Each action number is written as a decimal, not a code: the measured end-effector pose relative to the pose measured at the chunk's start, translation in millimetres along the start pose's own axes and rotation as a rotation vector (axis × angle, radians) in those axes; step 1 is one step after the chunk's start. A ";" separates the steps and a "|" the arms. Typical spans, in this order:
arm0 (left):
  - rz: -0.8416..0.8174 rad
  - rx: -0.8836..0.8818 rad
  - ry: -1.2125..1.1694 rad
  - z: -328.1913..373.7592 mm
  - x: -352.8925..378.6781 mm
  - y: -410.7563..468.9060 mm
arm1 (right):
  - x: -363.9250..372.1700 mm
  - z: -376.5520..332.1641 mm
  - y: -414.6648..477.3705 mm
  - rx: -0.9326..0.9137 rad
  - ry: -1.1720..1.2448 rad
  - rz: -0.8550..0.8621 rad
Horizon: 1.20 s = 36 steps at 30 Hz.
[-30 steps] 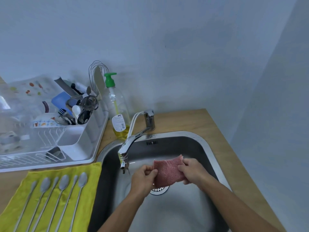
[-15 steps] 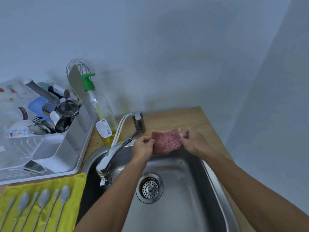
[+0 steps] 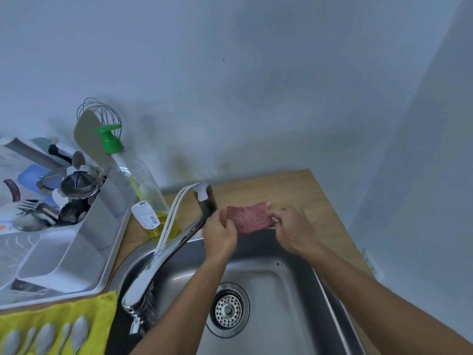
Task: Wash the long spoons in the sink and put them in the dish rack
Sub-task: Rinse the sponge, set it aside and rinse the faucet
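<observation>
Both forearms are reaching forward from the lower edge of the view, crossing above the basin of the sink and ending at its back rim; the left hand is turning its back toward the camera, its fingers curling round the left end of a pink mesh scrubber and gripping it; the right hand is lying knuckles up, pinching the right end of the scrubber between thumb and fingertips. The scrubber is stretching flat between the two hands, hanging over the line where the sink rim is meeting the wooden counter, just right of the base of the faucet; the spout is angling down and to the left, past the left forearm.

The long spoons are lying well apart from both hands, at the lower left corner; five bowls are showing side by side on a yellow cloth, their handles running out of view. The dish rack is sitting behind the cloth, left of the sink, its cutlery holder carrying forks, spoons and other utensils; a soap bottle with a green pump is standing between the rack and the faucet.
</observation>
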State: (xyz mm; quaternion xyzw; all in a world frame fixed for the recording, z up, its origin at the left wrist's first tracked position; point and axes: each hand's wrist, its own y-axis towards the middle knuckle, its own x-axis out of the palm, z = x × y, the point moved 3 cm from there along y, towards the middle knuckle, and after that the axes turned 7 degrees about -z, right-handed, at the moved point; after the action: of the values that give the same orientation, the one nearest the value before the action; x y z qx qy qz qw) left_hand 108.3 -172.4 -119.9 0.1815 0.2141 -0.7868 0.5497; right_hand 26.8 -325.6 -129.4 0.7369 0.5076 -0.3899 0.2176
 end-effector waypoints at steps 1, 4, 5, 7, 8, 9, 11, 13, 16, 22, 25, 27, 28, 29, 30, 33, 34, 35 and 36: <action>-0.002 0.096 0.057 -0.8 0.4 -6.8 | 0.8 0.0 -4.5 -0.031 -0.074 -0.006; -0.063 0.318 0.358 -16.1 3.7 -30.1 | 6.7 -2.6 -23.9 -0.104 -0.247 -0.083; -0.085 0.373 0.491 -22.4 5.5 -36.3 | 9.1 -3.3 -29.0 -0.117 -0.302 -0.119; -0.153 0.430 0.685 -30.4 8.1 -46.2 | 13.9 -3.3 -36.0 -0.139 -0.397 -0.175; -0.186 0.428 0.751 -32.9 8.7 -48.2 | 15.5 -3.5 -38.1 -0.144 -0.439 -0.201; -0.213 0.416 0.810 -34.3 8.4 -48.9 | 16.7 -3.6 -39.6 -0.148 -0.481 -0.225; -0.257 0.404 0.912 -35.2 7.3 -45.5 | 18.5 -3.6 -39.5 -0.146 -0.551 -0.258; -0.282 0.385 0.955 -32.5 6.2 -39.8 | 18.3 -3.9 -37.2 -0.129 -0.573 -0.269; -0.310 0.346 0.962 -24.1 6.4 -31.5 | 17.2 -4.8 -29.2 -0.104 -0.560 -0.285; -0.311 0.334 0.978 -17.4 7.2 -23.4 | 14.6 -7.9 -15.4 -0.096 -0.519 -0.293; -0.316 0.326 0.925 -14.3 4.7 -28.6 | 12.6 -11.8 -16.5 -0.110 -0.487 -0.270; -0.307 0.319 0.838 -8.7 -0.1 -37.3 | 8.8 -17.3 -18.0 -0.129 -0.433 -0.228; -0.291 0.326 0.792 -4.4 -4.1 -44.0 | 5.7 -20.3 -17.8 -0.142 -0.402 -0.193; -0.272 0.345 0.747 1.0 -7.9 -49.9 | 1.4 -22.8 -16.2 -0.153 -0.368 -0.154; -0.247 0.359 0.702 5.5 -16.6 -59.8 | -1.2 -29.8 -15.9 -0.171 -0.340 -0.125; -0.178 0.411 0.589 23.4 -42.0 -87.0 | -11.5 -50.2 -8.8 -0.202 -0.307 -0.056; -0.156 0.425 0.553 28.4 -53.3 -97.4 | -13.3 -60.1 -6.7 -0.222 -0.314 -0.051; -0.135 0.446 0.515 32.5 -65.6 -107.8 | -14.7 -71.6 -4.6 -0.249 -0.317 -0.047; -0.112 0.477 0.476 35.9 -77.6 -117.2 | -15.9 -82.2 -1.7 -0.274 -0.313 -0.042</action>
State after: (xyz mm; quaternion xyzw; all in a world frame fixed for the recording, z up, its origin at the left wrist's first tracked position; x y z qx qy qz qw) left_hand 21.6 -95.0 -33.1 0.4714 0.1563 -0.7792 0.3823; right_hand 51.5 -275.2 -67.2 0.6201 0.5311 -0.4314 0.3838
